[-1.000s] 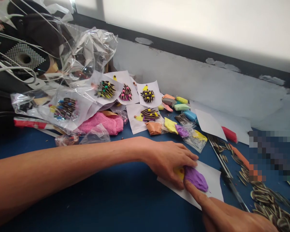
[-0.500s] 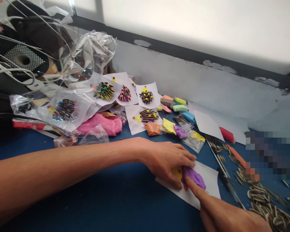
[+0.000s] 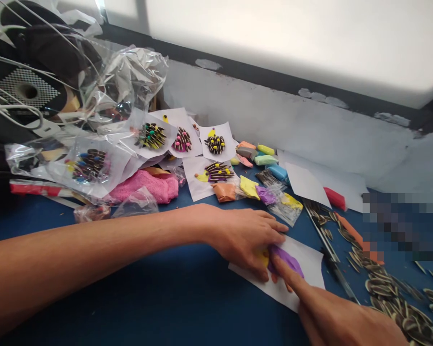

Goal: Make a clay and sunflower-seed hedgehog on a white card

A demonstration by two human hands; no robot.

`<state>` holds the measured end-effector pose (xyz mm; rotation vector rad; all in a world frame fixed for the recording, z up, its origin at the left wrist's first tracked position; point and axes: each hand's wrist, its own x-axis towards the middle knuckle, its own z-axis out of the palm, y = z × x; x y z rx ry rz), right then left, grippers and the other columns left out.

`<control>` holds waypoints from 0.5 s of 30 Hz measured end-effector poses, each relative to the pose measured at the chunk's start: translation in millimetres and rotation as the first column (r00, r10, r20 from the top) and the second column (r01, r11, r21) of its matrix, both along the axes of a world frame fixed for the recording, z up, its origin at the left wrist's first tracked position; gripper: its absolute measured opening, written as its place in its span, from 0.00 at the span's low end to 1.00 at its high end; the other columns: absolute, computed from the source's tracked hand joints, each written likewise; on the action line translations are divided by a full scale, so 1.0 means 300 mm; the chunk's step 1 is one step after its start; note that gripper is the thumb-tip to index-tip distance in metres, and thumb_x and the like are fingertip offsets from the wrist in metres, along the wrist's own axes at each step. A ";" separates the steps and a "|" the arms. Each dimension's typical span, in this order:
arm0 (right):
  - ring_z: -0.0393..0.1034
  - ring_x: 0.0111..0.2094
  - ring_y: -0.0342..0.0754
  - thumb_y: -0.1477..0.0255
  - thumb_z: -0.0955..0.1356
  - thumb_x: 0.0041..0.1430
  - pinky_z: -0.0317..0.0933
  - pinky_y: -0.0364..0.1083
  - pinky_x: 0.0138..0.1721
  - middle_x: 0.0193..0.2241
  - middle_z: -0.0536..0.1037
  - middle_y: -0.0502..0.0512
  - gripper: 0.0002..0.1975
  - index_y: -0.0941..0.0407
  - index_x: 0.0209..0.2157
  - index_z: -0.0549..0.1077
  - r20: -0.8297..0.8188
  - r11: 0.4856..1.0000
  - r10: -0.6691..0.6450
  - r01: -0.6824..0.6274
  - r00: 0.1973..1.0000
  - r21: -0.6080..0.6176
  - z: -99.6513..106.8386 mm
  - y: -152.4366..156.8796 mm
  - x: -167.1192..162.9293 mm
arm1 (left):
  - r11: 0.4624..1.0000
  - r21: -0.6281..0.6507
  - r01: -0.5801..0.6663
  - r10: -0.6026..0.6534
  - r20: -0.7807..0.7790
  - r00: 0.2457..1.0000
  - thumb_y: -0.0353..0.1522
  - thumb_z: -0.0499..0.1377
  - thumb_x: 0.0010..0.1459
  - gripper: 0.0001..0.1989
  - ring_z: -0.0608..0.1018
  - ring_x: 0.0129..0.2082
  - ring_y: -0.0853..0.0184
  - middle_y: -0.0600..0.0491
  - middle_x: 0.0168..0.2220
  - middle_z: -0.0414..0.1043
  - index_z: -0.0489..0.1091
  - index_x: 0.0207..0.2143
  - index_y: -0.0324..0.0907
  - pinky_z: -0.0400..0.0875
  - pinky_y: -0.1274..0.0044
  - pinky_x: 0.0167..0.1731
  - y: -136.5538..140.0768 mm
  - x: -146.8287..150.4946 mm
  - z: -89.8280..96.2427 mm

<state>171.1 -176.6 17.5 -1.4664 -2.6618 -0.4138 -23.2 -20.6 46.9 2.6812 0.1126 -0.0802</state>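
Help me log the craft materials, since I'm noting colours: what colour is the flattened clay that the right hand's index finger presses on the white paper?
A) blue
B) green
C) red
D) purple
D: the right hand presses its index finger on a flattened purple clay piece lying on the white paper, while the left hand rests on its other end.

Your left hand (image 3: pixel 247 238) lies flat, palm down, forearm stretched across; your right hand (image 3: pixel 342 319) points its index finger (image 3: pixel 286 276) forward, pressing down.
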 end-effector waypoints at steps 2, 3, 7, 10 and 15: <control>0.73 0.16 0.39 0.82 0.60 0.58 0.60 0.36 0.14 0.21 0.79 0.43 0.31 0.58 0.64 0.62 -0.033 1.000 -0.015 0.015 0.999 -0.003 0.013 0.004 -0.003 | 0.999 0.034 -0.017 0.017 0.005 1.000 0.40 0.64 0.58 0.29 0.57 0.67 0.51 0.37 0.67 0.52 0.68 0.55 0.28 0.53 0.67 0.65 0.001 -0.001 0.004; 0.74 0.16 0.39 0.82 0.60 0.59 0.61 0.35 0.15 0.22 0.79 0.43 0.30 0.58 0.63 0.64 -0.048 1.000 -0.030 0.030 0.998 0.000 0.022 0.007 -0.006 | 0.999 0.043 -0.018 0.018 0.010 1.000 0.41 0.64 0.58 0.30 0.58 0.66 0.51 0.37 0.67 0.53 0.67 0.55 0.28 0.54 0.67 0.64 0.002 -0.002 0.004; 0.73 0.14 0.41 0.81 0.58 0.61 0.60 0.37 0.13 0.17 0.78 0.45 0.23 0.59 0.52 0.75 -0.100 0.992 -0.109 0.116 0.989 0.059 0.057 0.032 -0.021 | 0.999 0.042 -0.007 0.006 0.022 1.000 0.42 0.64 0.58 0.30 0.60 0.65 0.51 0.37 0.66 0.55 0.68 0.55 0.29 0.55 0.66 0.64 0.010 -0.009 0.002; 0.73 0.14 0.43 0.80 0.58 0.61 0.62 0.37 0.14 0.18 0.79 0.48 0.23 0.57 0.49 0.78 -0.122 0.984 -0.166 0.172 0.979 0.039 0.068 0.050 -0.027 | 1.000 0.024 0.016 -0.017 0.037 0.999 0.43 0.63 0.59 0.30 0.58 0.66 0.51 0.36 0.66 0.54 0.67 0.55 0.29 0.54 0.66 0.64 0.014 -0.014 -0.004; 0.74 0.15 0.44 0.80 0.59 0.59 0.62 0.37 0.15 0.17 0.79 0.47 0.24 0.50 0.51 0.78 -0.107 0.975 -0.221 0.216 0.969 -0.060 0.069 0.055 -0.026 | 0.999 0.040 0.017 -0.018 0.022 1.000 0.44 0.63 0.58 0.32 0.56 0.67 0.52 0.37 0.67 0.53 0.66 0.57 0.31 0.52 0.67 0.65 0.011 -0.012 -0.009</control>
